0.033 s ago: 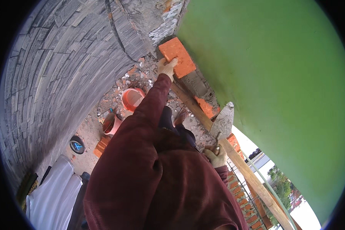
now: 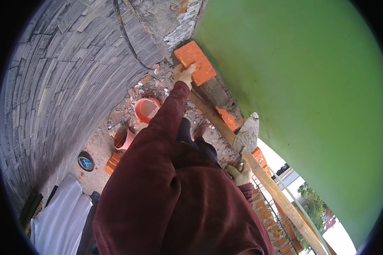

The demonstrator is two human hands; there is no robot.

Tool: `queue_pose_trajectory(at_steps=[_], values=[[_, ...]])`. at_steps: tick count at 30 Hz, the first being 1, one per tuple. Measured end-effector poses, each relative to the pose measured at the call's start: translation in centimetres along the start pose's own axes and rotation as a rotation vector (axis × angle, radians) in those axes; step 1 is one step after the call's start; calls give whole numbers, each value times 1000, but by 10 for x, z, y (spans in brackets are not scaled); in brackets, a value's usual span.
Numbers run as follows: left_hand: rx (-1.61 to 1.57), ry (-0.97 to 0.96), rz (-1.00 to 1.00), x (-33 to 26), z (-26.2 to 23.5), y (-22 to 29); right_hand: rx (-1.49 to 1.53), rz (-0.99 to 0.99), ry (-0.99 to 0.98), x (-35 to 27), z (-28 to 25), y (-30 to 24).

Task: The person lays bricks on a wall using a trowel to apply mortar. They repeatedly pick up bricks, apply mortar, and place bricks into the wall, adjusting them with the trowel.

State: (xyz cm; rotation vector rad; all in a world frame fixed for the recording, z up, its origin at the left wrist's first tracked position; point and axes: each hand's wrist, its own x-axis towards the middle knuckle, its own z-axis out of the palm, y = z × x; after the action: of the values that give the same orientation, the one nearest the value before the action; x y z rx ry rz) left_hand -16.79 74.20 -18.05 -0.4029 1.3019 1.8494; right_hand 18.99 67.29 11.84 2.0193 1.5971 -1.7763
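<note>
The orange brick (image 2: 203, 60) sits at the far end of the strip beside the green wall (image 2: 293, 85), close to the corner, its broad face turned up. The person's left hand (image 2: 184, 75) has it by the near edge, thumb laid over the face; the fingers beneath are hidden, but the grip looks closed on it. Whether the brick bears on the mortar (image 2: 215, 92), I can't tell from here. Nearer the body, the right hand (image 2: 240, 172) is curled around the handle of a trowel (image 2: 247, 132), its smeared grey blade over the wooden beam (image 2: 281, 197).

Below, the rubble-strewn ground (image 2: 157, 87) carries an orange bucket (image 2: 154, 102), a tipped pink container (image 2: 127, 140) and some stacked bricks (image 2: 113, 163). A grey stone-clad wall (image 2: 59, 85) curves up on the left.

Compared with the earlier frame, almost nothing differs: both hands keep their hold, and the brick appears only slightly farther left in view.
</note>
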Motion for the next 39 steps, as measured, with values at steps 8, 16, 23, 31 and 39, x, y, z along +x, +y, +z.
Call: queue_pose_trajectory(at_steps=[8, 16, 23, 31, 39], values=[[7, 82, 6, 24, 13, 9, -129, 3, 4, 16, 0, 14], [54, 89, 0, 43, 7, -3, -187, -31, -46, 26, 2, 20], [75, 185, 87, 46, 18, -10, -181, -37, -29, 27, 9, 7], [174, 313, 128, 27, 42, -4, -165, -85, -69, 39, 14, 18], [331, 452, 33, 33, 40, -16, -240, -30, -113, 48, 11, -1]])
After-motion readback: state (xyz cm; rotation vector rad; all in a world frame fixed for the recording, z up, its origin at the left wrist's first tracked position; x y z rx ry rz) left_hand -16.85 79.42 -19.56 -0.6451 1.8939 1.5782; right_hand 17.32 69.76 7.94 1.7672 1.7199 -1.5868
